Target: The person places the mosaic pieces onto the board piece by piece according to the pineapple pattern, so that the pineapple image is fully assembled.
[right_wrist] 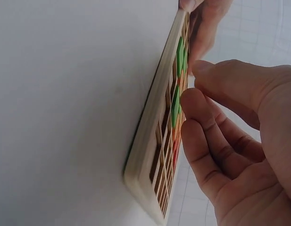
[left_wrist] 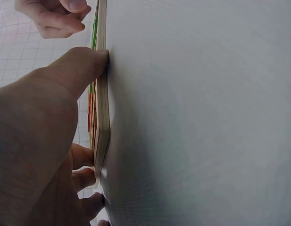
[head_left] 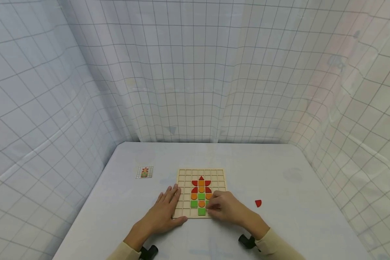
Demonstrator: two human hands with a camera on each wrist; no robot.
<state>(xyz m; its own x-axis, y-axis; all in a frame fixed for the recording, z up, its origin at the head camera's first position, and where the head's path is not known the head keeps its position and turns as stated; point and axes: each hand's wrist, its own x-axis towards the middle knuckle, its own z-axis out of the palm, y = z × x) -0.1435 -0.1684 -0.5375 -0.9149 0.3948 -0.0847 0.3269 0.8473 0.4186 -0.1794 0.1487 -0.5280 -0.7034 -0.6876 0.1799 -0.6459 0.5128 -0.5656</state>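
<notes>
A wooden grid board (head_left: pixel 185 177) lies on the table, with red, orange and green flat pieces set in its middle columns. My left hand (head_left: pixel 165 211) lies with straight, spread fingers along the board's left edge, its thumb touching the front edge. Over the board's front right part is my right hand (head_left: pixel 225 207), fingers bent, partly covering a green square (head_left: pixel 207 203) and an orange circle (head_left: pixel 208 196). In the right wrist view, the thumb and index fingertips stand apart close to the green pieces (right_wrist: pixel 176 101), nothing showing between them.
A small pattern card (head_left: pixel 144 172) with a coloured figure on a grid lies on the table left of the board. To the right sits a loose red quarter-circle piece (head_left: pixel 258 203). White gridded curtains (head_left: pixel 195 90) surround the white table (head_left: pixel 263 162).
</notes>
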